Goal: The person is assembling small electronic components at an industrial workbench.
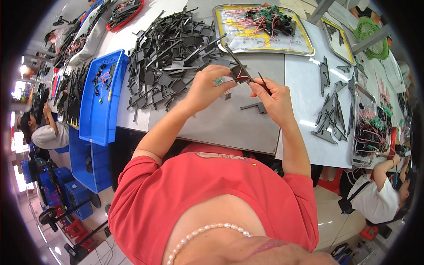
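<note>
Dark bracket (236, 72) between left hand (207, 87) and right hand (274, 100), both pinching its edges — looks to me like seating red wires (241, 77), next likely wanting a careful tuck.

Your left hand (210, 87) and right hand (274, 101) sit just above the frame's middle, near each other but apart. The left bends its fingers rightward, thumb beneath; the right curls into a pinch. Your left forearm (165, 126) slants up rightward; your right forearm (293, 137) rises almost straight.
</note>
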A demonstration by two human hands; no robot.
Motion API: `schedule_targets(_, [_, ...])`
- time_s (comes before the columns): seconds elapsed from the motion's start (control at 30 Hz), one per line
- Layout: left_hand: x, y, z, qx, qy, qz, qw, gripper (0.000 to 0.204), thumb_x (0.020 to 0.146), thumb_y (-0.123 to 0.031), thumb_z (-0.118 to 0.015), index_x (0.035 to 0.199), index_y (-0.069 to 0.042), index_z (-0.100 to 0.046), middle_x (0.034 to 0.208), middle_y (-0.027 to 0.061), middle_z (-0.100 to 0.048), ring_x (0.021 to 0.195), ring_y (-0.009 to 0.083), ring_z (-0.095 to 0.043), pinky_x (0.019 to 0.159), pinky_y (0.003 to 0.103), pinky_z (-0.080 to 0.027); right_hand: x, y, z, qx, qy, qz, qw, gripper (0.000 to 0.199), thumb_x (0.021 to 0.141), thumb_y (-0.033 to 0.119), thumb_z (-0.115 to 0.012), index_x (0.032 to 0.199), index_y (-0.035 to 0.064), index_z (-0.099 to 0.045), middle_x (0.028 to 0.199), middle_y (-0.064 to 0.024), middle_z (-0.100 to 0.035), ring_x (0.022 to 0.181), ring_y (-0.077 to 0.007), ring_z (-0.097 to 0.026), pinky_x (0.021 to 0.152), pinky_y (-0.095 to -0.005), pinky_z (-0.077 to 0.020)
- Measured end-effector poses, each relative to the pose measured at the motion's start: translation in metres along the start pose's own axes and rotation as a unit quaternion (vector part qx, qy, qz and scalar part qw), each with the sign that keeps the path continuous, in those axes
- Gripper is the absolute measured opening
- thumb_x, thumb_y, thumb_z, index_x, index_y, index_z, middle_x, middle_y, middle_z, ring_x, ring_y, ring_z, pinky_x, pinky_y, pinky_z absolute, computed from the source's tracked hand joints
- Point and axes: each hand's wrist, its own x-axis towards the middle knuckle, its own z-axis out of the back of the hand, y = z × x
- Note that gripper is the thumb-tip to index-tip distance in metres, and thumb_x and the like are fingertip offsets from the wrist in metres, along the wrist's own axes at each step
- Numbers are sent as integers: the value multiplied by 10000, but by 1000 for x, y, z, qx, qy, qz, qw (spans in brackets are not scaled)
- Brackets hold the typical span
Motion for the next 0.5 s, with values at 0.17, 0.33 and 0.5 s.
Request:
schedule_targets(0.17, [21,-22,37,-355,120,223,900,448,771,-99,-687,1170,26,-527,1070,57,-596,902,106,-562,684,225,-511,-1,7,5,6,72,0,997,199,839,153,-608,922,-24,-645,650,-20,-609,611,-42,-515,541,-202,-405])
schedule_targets(0.33, [23,-26,26,-360,240,252,866,341,853,-247,-618,1059,24,-603,892,79,-641,788,136,-619,573,239,-537,-4,5,2,50,112,29,992,183,852,153,-589,911,-9,-651,643,-12,-588,608,-46,-510,539,-217,-405])
schedule_targets(0.5, [17,-16,3,-438,212,282,827,376,929,-315,-477,1079,24,-544,961,121,-625,809,169,-635,596,238,-546,-2,8,11,-36,96,-24,994,179,846,173,-604,902,14,-666,699,-30,-627,631,-54,-527,582,-219,-431])
